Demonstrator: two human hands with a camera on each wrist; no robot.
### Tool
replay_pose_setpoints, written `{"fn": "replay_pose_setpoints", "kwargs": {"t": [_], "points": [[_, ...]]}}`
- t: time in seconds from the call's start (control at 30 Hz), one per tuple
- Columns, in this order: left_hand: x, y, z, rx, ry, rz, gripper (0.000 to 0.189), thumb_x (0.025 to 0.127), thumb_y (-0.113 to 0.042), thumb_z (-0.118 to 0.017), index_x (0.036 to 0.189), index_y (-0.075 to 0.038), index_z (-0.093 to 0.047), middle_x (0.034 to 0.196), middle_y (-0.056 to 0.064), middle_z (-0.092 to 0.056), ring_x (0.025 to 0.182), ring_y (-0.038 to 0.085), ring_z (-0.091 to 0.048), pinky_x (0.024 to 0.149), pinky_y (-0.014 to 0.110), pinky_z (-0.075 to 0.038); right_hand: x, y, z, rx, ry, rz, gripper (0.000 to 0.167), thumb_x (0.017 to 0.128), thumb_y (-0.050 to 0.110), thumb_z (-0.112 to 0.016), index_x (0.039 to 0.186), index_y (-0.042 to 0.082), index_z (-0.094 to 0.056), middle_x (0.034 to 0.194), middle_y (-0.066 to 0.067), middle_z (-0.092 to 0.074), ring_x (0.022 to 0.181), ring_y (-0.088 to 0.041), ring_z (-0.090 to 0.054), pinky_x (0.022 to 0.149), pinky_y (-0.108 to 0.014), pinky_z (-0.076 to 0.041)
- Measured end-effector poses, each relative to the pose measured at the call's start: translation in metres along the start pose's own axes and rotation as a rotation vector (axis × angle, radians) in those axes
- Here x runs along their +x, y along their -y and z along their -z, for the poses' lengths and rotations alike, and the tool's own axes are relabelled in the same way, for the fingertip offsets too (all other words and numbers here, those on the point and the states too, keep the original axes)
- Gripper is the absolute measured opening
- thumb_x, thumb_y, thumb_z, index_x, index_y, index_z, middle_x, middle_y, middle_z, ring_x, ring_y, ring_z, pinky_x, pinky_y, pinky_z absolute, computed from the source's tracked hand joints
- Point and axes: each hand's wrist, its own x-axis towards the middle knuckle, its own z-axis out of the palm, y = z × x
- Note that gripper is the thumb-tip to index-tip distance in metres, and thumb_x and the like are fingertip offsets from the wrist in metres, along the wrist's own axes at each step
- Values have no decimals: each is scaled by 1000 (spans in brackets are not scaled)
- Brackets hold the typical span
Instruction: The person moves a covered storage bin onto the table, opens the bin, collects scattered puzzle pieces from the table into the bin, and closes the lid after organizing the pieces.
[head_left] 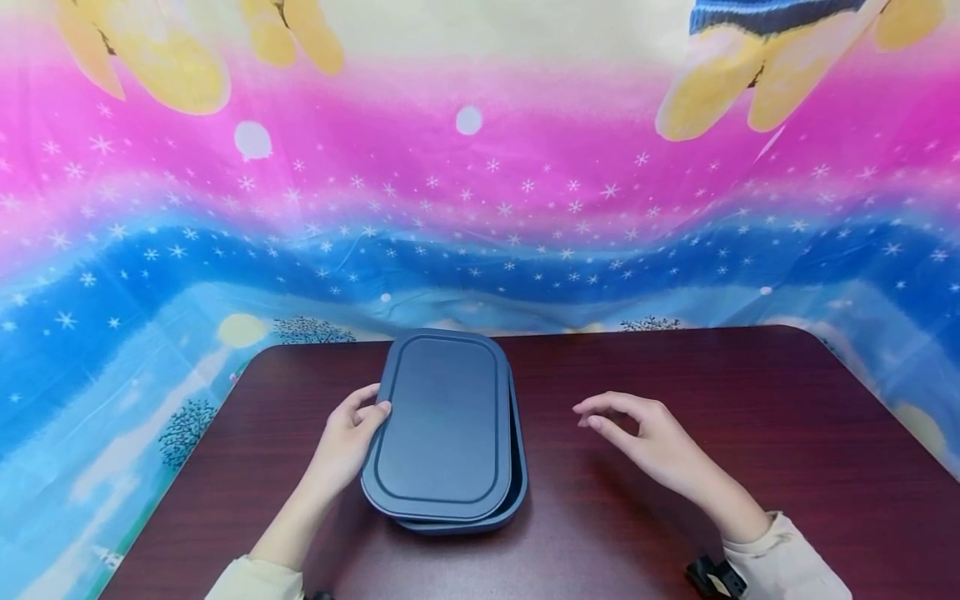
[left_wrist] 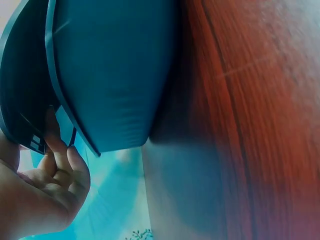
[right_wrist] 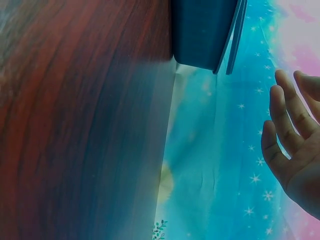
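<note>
A dark blue-grey rectangular box (left_wrist: 112,75) with rounded corners stands on the table, left of the middle. Its matching lid (head_left: 442,417) is lifted and shifted to the left, leaving a dark gap along the right and near sides. My left hand (head_left: 345,437) pinches the lid's left edge, thumb on top and fingers underneath. From the left wrist view, those fingers reach under the lid (left_wrist: 22,85), beside the box's rim. To the right of the box, my right hand (head_left: 652,433) hovers over the table with loosely bent fingers, touching nothing.
The dark red wooden table (head_left: 750,400) has rounded far corners. Behind it and along both sides hangs a colourful cloth (head_left: 480,192) printed with snowflakes. A black strap (head_left: 716,577) shows at the right sleeve.
</note>
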Motion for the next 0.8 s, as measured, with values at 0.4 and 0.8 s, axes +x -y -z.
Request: {"fn": "replay_pose_setpoints", "kwargs": {"t": [0.4,0.8], "points": [[-2,-4,-13,-17,-4,7,48,105,-21,-51,148,-4,-38,106,17,-70,81,22,-71,72,31,-56,0,0,-1,0,0,10,20,98,18,-64,115,28,-70,101,17,-70,96,-6,-66,92,-39,-50],[-4,-3,-19,-2,-20,-4,49,105,-22,-52,148,-3,-39,108,18,-70,85,23,-71,73,31,-56,0,-1,-2,-6,3,11,21,97,16,-66,115,26,-70,101,17,-69,95,-9,-67,92,-30,-50]]}}
